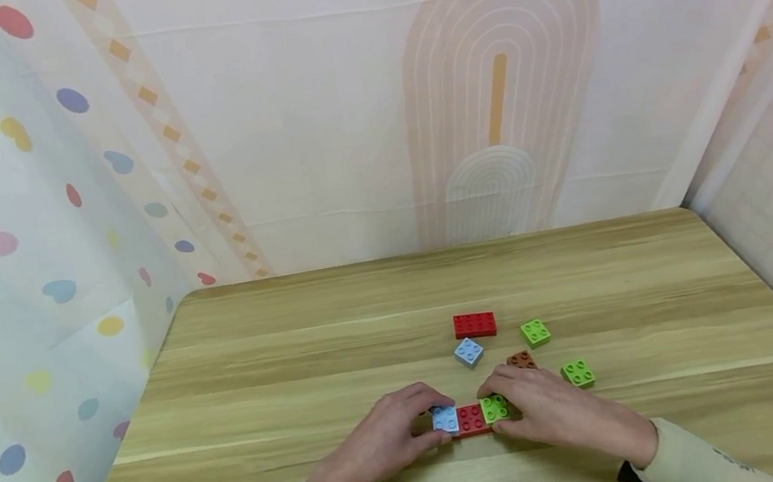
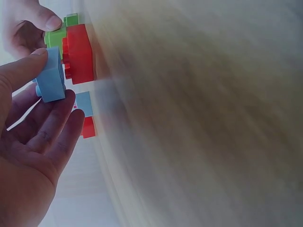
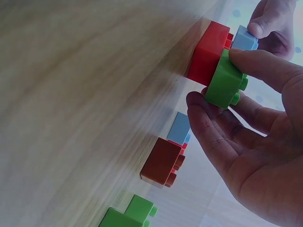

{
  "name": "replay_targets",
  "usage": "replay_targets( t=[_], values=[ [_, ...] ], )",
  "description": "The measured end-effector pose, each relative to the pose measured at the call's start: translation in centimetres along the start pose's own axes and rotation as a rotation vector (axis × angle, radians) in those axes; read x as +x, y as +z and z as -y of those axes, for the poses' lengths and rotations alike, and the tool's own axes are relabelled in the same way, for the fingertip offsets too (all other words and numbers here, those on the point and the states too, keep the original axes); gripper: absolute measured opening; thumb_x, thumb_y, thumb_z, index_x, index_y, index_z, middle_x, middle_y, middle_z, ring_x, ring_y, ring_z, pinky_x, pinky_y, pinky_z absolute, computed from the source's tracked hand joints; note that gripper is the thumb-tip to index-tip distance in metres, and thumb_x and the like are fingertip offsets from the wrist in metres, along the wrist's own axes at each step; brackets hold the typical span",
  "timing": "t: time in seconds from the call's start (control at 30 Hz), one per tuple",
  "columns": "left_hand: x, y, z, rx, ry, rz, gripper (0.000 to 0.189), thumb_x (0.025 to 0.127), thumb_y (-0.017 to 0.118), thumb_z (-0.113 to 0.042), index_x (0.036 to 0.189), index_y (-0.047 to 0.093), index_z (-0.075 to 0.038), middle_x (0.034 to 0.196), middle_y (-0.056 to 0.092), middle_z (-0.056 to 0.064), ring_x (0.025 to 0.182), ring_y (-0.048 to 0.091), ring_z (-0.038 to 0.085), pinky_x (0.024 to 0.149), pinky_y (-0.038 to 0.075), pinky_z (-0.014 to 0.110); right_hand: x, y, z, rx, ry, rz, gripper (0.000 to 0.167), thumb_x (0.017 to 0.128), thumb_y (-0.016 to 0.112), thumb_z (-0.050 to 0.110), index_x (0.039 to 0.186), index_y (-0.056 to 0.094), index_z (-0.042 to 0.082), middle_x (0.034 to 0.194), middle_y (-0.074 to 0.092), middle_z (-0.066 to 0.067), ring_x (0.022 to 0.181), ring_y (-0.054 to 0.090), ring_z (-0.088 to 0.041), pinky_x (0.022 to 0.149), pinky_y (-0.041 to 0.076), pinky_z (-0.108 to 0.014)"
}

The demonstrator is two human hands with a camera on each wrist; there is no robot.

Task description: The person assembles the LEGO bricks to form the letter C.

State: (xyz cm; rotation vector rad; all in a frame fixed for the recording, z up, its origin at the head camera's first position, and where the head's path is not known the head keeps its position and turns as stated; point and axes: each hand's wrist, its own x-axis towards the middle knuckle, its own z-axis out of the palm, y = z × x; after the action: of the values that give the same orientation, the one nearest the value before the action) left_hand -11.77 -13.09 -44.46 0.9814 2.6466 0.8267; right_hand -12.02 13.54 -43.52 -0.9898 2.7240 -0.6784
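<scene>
A red building brick (image 1: pixel 472 421) with studs on top lies on the table in front of the person. My left hand (image 1: pixel 385 437) pinches a light blue brick (image 2: pixel 52 78) between thumb and fingers at the red brick's left end. In the left wrist view the blue brick sits at the studs, and I cannot tell if it is pressed fully down. At the opposite end my right hand (image 1: pixel 560 407) grips a green brick (image 3: pixel 224 81) by its sides, thumb on the near face. Studs in the middle of the red brick show between the two smaller bricks.
Beyond the hands lie another red brick (image 1: pixel 475 325), a light blue brick (image 1: pixel 468 353) and a green brick (image 1: pixel 535 333). A brown brick (image 1: pixel 521 359) is partly hidden behind the right hand. Another green brick (image 1: pixel 578 374) lies right of it. A patterned curtain (image 1: pixel 321 116) hangs behind the wooden table (image 1: pixel 260 354).
</scene>
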Motion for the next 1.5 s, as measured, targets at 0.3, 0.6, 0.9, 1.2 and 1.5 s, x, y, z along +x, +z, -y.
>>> replay_targets(
  t=[0.3,0.6,0.9,1.2,1.5],
  values=[
    [0.25,0.14,0.06,0.015,0.005,-0.012,0.034,0.097,0.076,-0.026,0.127,0.069,-0.012,0.121,0.068,-0.003,0.107,0.061,0.005,0.096,0.055,0.032,0.01,0.0,-0.09,0.002,-0.003,0.004,0.031,0.091,0.08,0.019,0.118,0.069,0.01,0.116,0.066,0.0,0.109,0.064,-0.021,0.088,0.056,-0.048],
    [0.43,0.24,-0.01,0.03,0.011,-0.012,0.032,0.097,0.076,-0.026,0.125,0.07,-0.011,0.118,0.068,-0.002,0.101,0.061,0.003,0.091,0.056,0.027,0.04,-0.03,-0.18,0.012,0.003,0.012,0.03,0.092,0.08,0.02,0.118,0.069,0.011,0.115,0.066,0.001,0.104,0.063,-0.017,0.086,0.056,-0.045],
    [0.69,0.28,-0.02,0.069,0.022,-0.004,0.03,0.095,0.079,-0.023,0.121,0.072,-0.011,0.112,0.067,-0.005,0.095,0.06,0.002,0.085,0.055,0.022,0.06,-0.03,-0.26,0.019,0.002,0.014,0.029,0.092,0.08,0.02,0.117,0.069,0.011,0.115,0.066,0.002,0.105,0.063,-0.017,0.087,0.056,-0.046],
    [0.82,0.52,-0.31,0.133,0.049,-0.024,0.027,0.094,0.079,-0.025,0.117,0.074,-0.013,0.104,0.063,-0.009,0.084,0.055,0.0,0.076,0.052,0.018,0.09,-0.1,-0.32,0.02,-0.013,0.01,0.03,0.091,0.081,0.02,0.117,0.07,0.011,0.114,0.067,0.002,0.103,0.064,-0.015,0.085,0.057,-0.042],
    [0.41,0.88,-0.79,0.161,0.004,-0.031,0.027,0.095,0.078,-0.026,0.118,0.069,-0.014,0.106,0.063,-0.008,0.084,0.053,0.0,0.073,0.05,0.018,0.03,-0.04,-0.05,0.024,-0.026,-0.003,0.03,0.09,0.081,0.017,0.116,0.07,0.009,0.113,0.067,0.001,0.104,0.065,-0.019,0.086,0.057,-0.043]
  ],
)
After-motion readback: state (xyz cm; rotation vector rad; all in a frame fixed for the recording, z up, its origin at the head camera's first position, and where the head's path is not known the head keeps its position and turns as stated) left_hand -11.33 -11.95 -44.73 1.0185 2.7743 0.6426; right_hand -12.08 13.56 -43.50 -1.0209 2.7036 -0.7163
